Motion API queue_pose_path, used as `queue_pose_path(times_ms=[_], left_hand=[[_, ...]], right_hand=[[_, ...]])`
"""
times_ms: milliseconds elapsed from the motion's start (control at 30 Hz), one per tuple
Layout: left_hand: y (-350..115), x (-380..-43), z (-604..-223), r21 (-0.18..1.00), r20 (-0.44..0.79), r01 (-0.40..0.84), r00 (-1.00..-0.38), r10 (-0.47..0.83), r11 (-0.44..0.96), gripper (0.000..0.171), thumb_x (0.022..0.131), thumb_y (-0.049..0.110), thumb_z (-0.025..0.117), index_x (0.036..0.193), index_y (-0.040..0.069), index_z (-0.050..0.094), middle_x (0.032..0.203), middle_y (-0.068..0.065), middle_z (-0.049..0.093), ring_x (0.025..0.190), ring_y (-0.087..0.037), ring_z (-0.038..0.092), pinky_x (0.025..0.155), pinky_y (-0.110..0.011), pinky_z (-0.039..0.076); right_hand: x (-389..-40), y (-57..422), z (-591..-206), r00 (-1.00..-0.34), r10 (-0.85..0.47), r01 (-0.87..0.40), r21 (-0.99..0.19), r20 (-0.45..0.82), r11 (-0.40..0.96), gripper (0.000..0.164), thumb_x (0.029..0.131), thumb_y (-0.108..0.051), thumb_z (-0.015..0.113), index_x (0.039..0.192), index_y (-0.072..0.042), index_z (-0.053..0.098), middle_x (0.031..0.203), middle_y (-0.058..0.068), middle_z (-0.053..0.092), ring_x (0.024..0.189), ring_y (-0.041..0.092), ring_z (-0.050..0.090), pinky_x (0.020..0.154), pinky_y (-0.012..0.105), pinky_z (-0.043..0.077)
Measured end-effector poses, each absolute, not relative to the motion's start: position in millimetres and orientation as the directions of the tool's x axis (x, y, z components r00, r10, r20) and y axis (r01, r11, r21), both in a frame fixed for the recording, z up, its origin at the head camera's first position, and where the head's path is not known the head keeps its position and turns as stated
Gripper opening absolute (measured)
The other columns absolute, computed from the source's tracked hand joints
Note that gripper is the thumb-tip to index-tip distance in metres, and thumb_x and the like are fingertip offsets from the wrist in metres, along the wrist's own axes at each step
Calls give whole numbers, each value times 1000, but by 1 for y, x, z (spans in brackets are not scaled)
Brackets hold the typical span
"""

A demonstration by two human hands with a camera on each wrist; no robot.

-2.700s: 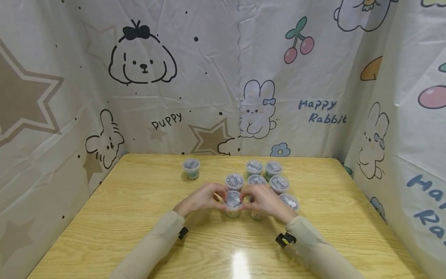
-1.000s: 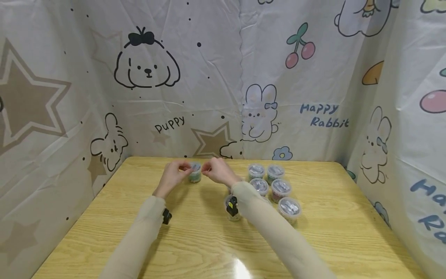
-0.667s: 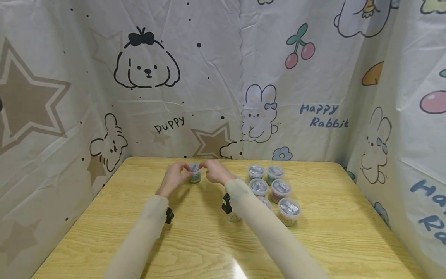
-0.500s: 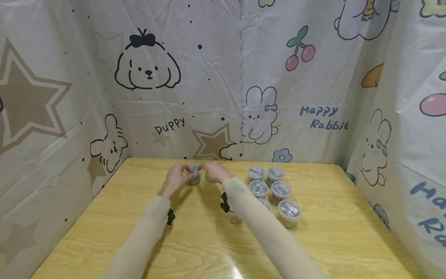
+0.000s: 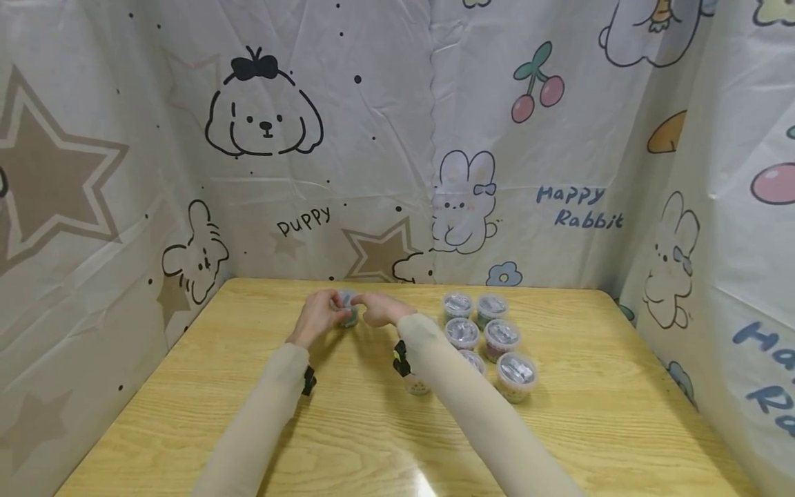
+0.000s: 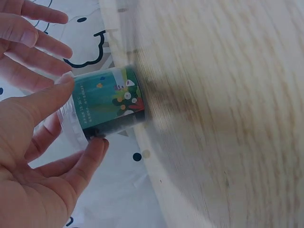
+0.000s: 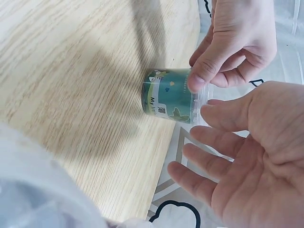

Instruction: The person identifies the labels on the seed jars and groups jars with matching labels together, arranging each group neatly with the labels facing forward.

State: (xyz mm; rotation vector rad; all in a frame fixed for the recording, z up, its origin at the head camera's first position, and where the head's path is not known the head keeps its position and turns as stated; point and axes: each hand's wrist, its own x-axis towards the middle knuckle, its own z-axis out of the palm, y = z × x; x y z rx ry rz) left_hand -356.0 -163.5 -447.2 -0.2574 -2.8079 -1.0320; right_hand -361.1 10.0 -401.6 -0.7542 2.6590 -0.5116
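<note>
A small clear-lidded tub with a green label [image 6: 107, 97] stands on the table at the back left. My left hand [image 5: 315, 317] grips it near the lid, thumb on one side and fingers on the other, as the left wrist view shows. Across from it, my right hand [image 5: 381, 309] is at the lid's other side. In the right wrist view its fingers [image 7: 202, 159] are spread and fairly straight, with the fingertips nearest the tub overlapping the lid rim. The tub's base is close against the wood.
Several similar lidded tubs [image 5: 502, 335] stand grouped on the right half of the wooden table [image 5: 348, 442]. One pale-labelled tub [image 5: 418, 386] is partly hidden under my right forearm. A printed cloth [image 5: 373, 103] hangs behind the table and along both sides.
Both hands have let go of a front-middle tub and moved back and left to the green-labelled tub. Over the last second they closed in, and the left hand took hold of it.
</note>
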Motion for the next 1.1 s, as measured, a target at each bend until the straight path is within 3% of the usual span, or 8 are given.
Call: queue_pose_path(times_ms=[333,500,700,1100], left_hand=[[-168,-346,-442,632,232,265,-961,149,728,23,84,23,79,82,9,61,80,-7,65,58,-14,49,50,-25,40],[-166,-340,-428,632,235,287,-956,175,720,24,85,27,78,82,9,63,76,-6,63,58,-14,46,51,-27,38],[-165,-332,-418,661,206,284,-959,195,694,25,84,32,79,81,12,63,85,-5,69,67,-15,55,56,-27,44],[-159,-323,-407,698,221,325,-945,240,638,30,80,39,81,85,15,65,94,-4,71,84,-18,65,70,-32,54]], right_hand=[[-358,21,-400,-784,-593,-446,-500,-181,742,51,99,-1,44,148,-17,45,155,8,40,145,28,33,118,47,30],[-359,30,-399,-784,-620,-490,-576,-36,654,46,96,4,50,139,-9,54,146,14,50,136,34,46,111,47,41],[-357,41,-396,-827,-555,-488,-608,92,626,30,98,-10,59,127,-11,65,134,11,62,118,31,62,96,40,54],[-347,65,-388,-811,-564,-515,-644,154,565,27,96,-19,64,123,-13,67,132,4,64,117,28,63,92,39,56]])
